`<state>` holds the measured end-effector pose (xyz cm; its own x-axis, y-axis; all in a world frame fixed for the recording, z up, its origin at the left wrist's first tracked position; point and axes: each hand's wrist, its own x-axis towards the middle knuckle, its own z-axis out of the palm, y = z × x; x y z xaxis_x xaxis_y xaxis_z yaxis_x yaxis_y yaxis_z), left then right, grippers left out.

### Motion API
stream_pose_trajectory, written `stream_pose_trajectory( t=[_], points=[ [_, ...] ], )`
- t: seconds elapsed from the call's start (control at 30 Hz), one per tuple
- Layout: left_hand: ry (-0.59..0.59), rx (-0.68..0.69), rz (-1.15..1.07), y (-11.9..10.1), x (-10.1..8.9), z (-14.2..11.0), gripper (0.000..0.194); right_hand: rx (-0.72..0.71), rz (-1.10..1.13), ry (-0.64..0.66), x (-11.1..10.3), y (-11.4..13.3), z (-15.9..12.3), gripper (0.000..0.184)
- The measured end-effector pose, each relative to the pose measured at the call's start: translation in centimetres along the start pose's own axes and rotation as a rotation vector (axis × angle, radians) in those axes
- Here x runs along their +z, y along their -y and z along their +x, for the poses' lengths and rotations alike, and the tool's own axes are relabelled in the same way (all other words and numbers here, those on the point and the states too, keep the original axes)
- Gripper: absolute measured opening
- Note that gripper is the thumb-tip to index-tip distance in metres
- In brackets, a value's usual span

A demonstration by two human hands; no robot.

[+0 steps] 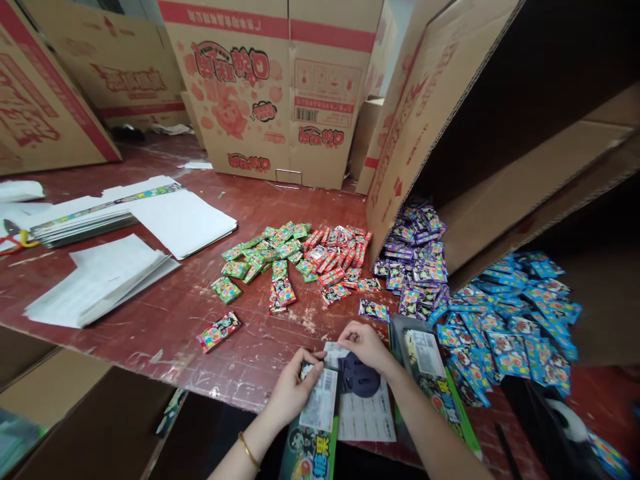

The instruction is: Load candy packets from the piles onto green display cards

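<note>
My left hand (293, 390) is closed on the top edge of a printed display card (320, 413) at the near edge of the red table (165, 313). My right hand (367, 345) pinches the upper end of the same card, beside its dark plastic hanger part (359, 377). Just beyond lie heaps of small candy sachets: green ones (260, 257), red ones (337, 257), purple ones (417, 260) and blue ones (510, 327). A single red sachet (219, 331) lies apart to the left, and a purple one (373, 309) lies just beyond my right hand.
A large tipped carton (450, 133) opens toward the purple and blue heaps. More printed cartons (270, 87) stand at the back. Stacks of white flat card sheets (100, 277) lie at left, with scissors (17, 237) at the far left edge. Another printed pack (435, 380) lies by my right forearm.
</note>
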<state>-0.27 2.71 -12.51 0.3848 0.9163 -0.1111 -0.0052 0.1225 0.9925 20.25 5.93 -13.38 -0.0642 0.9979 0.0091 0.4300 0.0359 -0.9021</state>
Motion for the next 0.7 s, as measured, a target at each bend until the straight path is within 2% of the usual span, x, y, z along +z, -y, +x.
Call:
stream_pose_trajectory(
  t=[0.23,0.37,0.43,0.53,0.7],
  points=[
    [0.026,0.008,0.000,0.1,0.0,0.1,0.013,-0.017,0.126,-0.007,0.1,0.3,-0.2,0.012],
    [0.023,0.002,0.007,0.2,0.0,0.2,0.014,0.000,0.140,-0.028,1.5,0.6,0.2,0.056],
    [0.021,0.000,0.013,0.2,0.1,0.2,0.014,-0.007,0.149,-0.013,2.1,0.8,0.3,0.066],
    [0.021,-0.004,0.022,0.3,0.0,0.3,0.014,-0.012,0.175,-0.010,2.3,1.0,0.3,0.062],
    [0.014,0.000,0.028,0.3,0.0,0.4,0.014,0.022,0.257,-0.045,1.2,1.7,-0.3,0.054]
  ],
)
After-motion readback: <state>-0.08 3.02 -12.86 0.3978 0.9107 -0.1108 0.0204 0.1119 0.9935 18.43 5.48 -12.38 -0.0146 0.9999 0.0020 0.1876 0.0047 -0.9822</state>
